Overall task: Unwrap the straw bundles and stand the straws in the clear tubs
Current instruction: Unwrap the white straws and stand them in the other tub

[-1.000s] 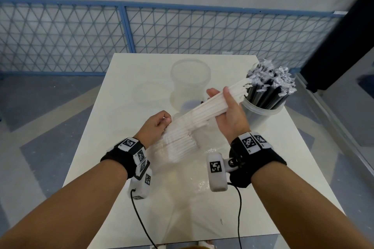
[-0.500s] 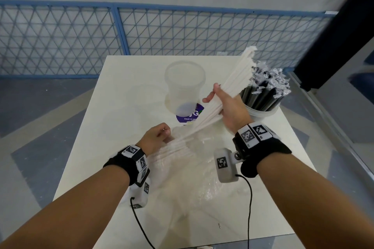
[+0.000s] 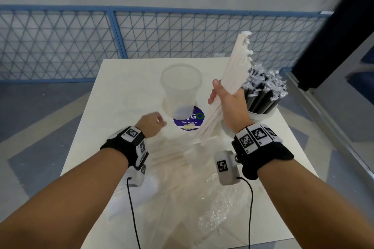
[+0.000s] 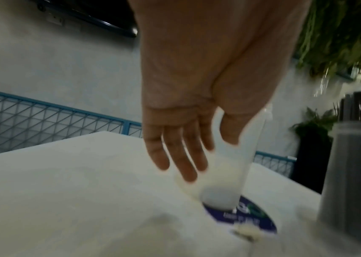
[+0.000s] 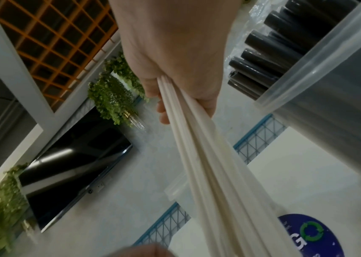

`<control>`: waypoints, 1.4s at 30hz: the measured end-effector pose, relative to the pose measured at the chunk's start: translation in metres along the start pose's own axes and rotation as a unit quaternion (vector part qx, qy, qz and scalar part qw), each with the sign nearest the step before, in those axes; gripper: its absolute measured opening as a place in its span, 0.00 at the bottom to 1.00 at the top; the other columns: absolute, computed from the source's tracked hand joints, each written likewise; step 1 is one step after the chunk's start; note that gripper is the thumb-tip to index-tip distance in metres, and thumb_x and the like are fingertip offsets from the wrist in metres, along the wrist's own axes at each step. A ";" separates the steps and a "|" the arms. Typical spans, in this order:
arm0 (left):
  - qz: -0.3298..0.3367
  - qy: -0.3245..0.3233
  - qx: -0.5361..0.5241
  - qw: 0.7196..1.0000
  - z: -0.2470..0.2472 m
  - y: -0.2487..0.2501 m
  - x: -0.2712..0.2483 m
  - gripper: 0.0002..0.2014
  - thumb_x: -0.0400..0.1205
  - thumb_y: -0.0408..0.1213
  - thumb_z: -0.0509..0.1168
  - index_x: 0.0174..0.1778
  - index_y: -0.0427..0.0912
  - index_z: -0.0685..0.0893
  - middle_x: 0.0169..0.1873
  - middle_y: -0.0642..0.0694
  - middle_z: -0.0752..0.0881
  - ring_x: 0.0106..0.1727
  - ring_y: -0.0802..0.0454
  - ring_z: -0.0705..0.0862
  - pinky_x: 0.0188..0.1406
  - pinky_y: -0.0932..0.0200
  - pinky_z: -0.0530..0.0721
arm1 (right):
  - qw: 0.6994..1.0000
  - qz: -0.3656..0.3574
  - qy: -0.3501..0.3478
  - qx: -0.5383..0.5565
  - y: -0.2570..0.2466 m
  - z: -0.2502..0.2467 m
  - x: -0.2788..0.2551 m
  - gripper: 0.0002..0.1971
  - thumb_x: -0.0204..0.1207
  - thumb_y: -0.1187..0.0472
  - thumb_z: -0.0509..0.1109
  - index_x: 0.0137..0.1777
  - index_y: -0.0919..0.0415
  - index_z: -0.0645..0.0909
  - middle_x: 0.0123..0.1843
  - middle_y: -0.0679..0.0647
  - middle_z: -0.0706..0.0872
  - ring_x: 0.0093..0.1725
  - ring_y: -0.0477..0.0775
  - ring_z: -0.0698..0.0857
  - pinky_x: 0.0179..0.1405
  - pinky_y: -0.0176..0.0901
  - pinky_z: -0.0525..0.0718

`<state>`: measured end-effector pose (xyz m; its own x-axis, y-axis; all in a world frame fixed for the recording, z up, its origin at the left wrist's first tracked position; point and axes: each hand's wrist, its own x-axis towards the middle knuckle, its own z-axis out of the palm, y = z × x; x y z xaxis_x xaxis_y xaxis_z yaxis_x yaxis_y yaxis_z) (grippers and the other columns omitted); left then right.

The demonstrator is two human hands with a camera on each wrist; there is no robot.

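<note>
My right hand (image 3: 226, 99) grips a bundle of white straws (image 3: 234, 70), held steeply tilted above the table, its lower ends just over the tabletop. In the right wrist view the white straws (image 5: 208, 165) run down from that fist (image 5: 175, 69). My left hand (image 3: 151, 125) hovers empty with relaxed, nearly straight fingers (image 4: 181, 156), just in front of the empty clear tub (image 3: 181, 87). A second clear tub (image 3: 261, 114), full of wrapped black straws (image 3: 263, 87), stands right of my right hand. Crumpled clear wrapper (image 3: 202, 198) lies near the table's front.
A round purple sticker (image 3: 189, 118) marks the white table (image 3: 121, 97) in front of the empty tub. A blue mesh fence (image 3: 60, 46) runs behind the table. Grey floor lies on both sides.
My right hand has lifted the white straws out of the wrapper and tipped them more upright. My left hand has let go of the bundle's lower end, and the wrapper lies slack on the table.
</note>
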<state>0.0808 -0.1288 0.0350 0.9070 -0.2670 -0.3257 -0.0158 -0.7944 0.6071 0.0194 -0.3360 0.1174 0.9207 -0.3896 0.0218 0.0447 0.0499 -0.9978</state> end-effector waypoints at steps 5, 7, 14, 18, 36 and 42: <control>-0.015 0.192 -0.196 0.961 -0.031 0.044 0.025 0.19 0.83 0.44 0.59 0.64 0.35 0.71 0.48 0.34 0.83 0.44 0.38 0.85 0.44 0.49 0.82 | 0.999 0.008 -0.006 0.046 -0.001 -0.002 -0.002 0.16 0.79 0.59 0.67 0.29 0.53 0.80 0.25 0.54 0.79 0.28 0.54 0.80 0.33 0.43 0.78; -0.075 0.161 -0.292 0.940 -0.036 0.055 0.035 0.26 0.82 0.47 0.60 0.70 0.34 0.65 0.53 0.34 0.80 0.34 0.44 0.83 0.33 0.52 0.83 | 0.998 0.019 -0.015 0.063 -0.001 -0.003 -0.003 0.15 0.79 0.59 0.67 0.29 0.52 0.81 0.26 0.53 0.79 0.29 0.56 0.80 0.34 0.45 0.78; -0.078 0.074 -0.509 0.854 -0.032 0.065 0.043 0.30 0.81 0.25 0.61 0.76 0.32 0.55 0.38 0.41 0.75 0.31 0.49 0.79 0.25 0.61 0.86 | 0.991 0.037 -0.042 0.123 -0.009 -0.001 -0.005 0.12 0.80 0.61 0.65 0.33 0.57 0.78 0.25 0.52 0.78 0.28 0.55 0.79 0.33 0.47 0.80; -0.068 0.035 -0.534 0.842 -0.033 0.053 0.028 0.32 0.81 0.24 0.61 0.79 0.38 0.55 0.40 0.41 0.77 0.34 0.48 0.79 0.31 0.59 0.89 | 0.973 0.016 -0.045 0.228 -0.025 0.004 0.010 0.07 0.81 0.64 0.64 0.41 0.60 0.74 0.27 0.52 0.75 0.26 0.50 0.77 0.35 0.46 0.80; -0.049 0.019 -0.550 0.834 -0.024 0.018 -0.025 0.35 0.80 0.27 0.63 0.81 0.46 0.56 0.33 0.42 0.81 0.32 0.49 0.83 0.40 0.59 0.89 | 0.991 0.046 -0.120 0.026 0.016 0.067 0.041 0.09 0.69 0.70 0.75 0.46 0.62 0.79 0.38 0.57 0.83 0.41 0.55 0.83 0.47 0.46 0.81; -0.040 0.024 -0.546 0.836 -0.024 0.016 -0.024 0.34 0.81 0.28 0.63 0.81 0.45 0.56 0.31 0.42 0.79 0.25 0.54 0.85 0.42 0.58 0.90 | 0.995 -0.013 -0.095 -0.032 0.021 0.060 0.044 0.15 0.71 0.70 0.74 0.51 0.55 0.74 0.43 0.57 0.83 0.41 0.48 0.82 0.47 0.36 0.82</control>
<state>0.0694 -0.1215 0.0699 0.9028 -0.1947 -0.3834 0.4160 0.1704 0.8932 0.0837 -0.2969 0.1011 0.9763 -0.2096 0.0538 0.0509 -0.0188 -0.9985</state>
